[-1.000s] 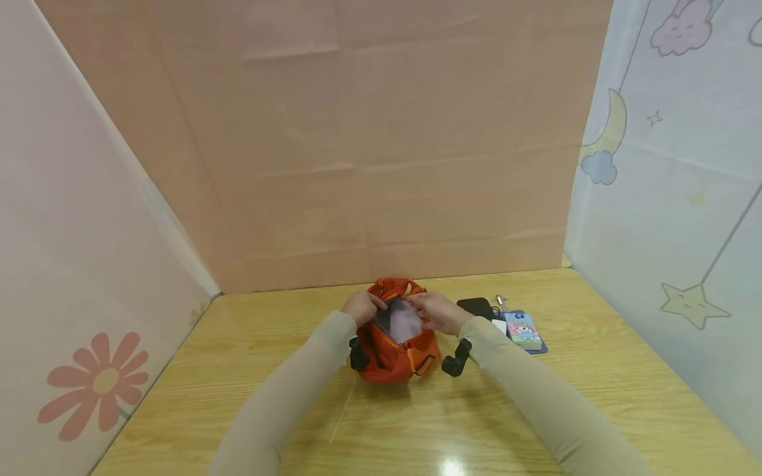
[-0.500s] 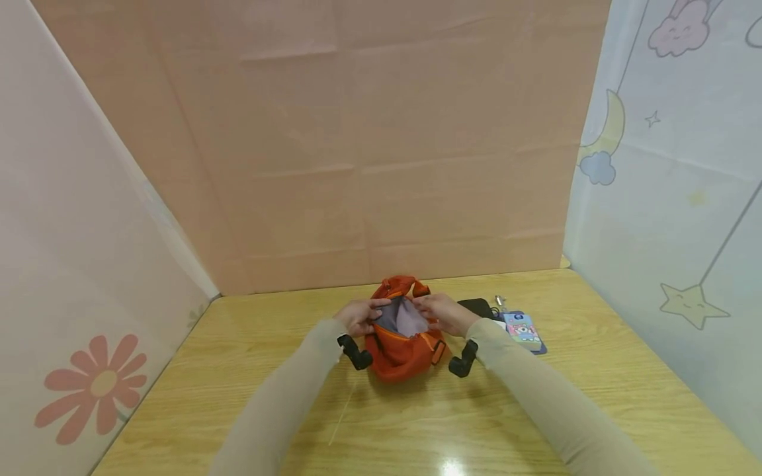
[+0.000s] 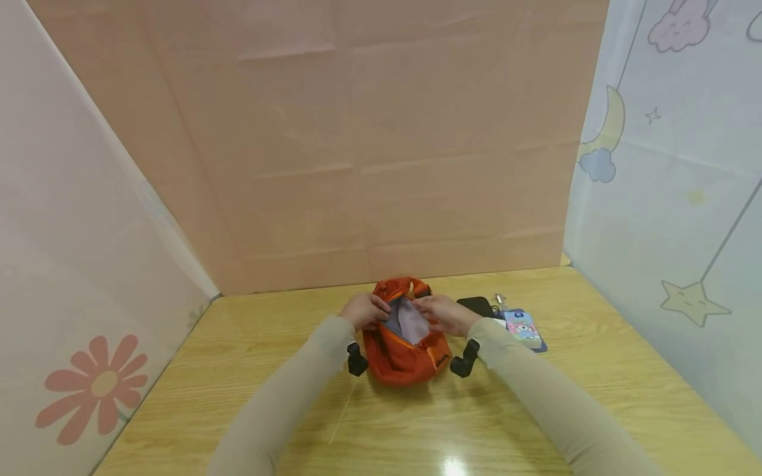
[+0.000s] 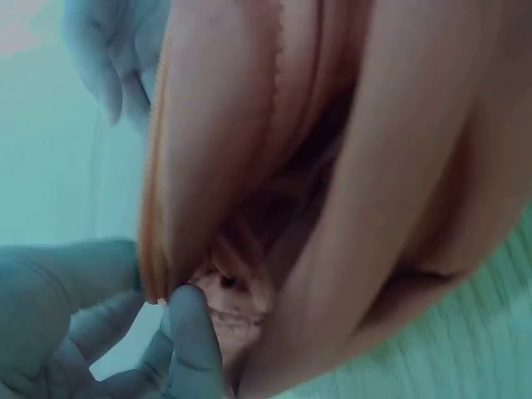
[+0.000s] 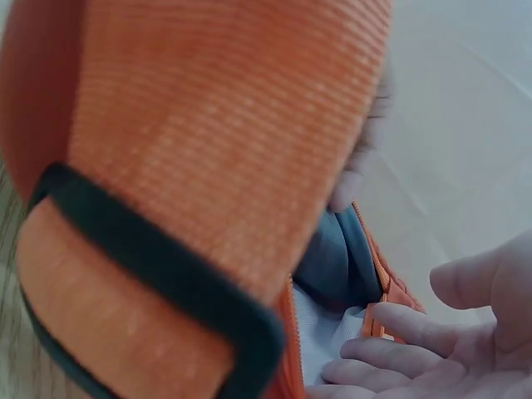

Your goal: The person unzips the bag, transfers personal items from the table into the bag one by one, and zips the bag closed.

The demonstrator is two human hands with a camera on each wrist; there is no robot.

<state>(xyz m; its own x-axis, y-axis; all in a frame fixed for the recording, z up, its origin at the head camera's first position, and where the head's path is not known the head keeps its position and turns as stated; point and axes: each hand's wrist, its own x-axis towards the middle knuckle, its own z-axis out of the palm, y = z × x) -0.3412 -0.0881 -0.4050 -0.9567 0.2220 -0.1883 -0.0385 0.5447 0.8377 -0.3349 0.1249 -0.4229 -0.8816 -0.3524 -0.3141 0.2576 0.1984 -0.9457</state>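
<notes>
A small orange bag with a grey lining stands on the wooden table in the head view. My left hand grips the left rim of its mouth and my right hand grips the right rim, holding it apart. In the left wrist view my left hand pinches the zip edge of the bag. The right wrist view shows the bag with a black strap, and my right hand curled at the edge of the opening.
To the right of the bag lie a black pouch, a small metal key piece and a cartoon-printed card. Pink paper walls stand at the back and left, a printed curtain on the right.
The bag has turned and shifted a little between my hands. Its mouth is drawn narrower and my left hand has come in closer to the rim.
</notes>
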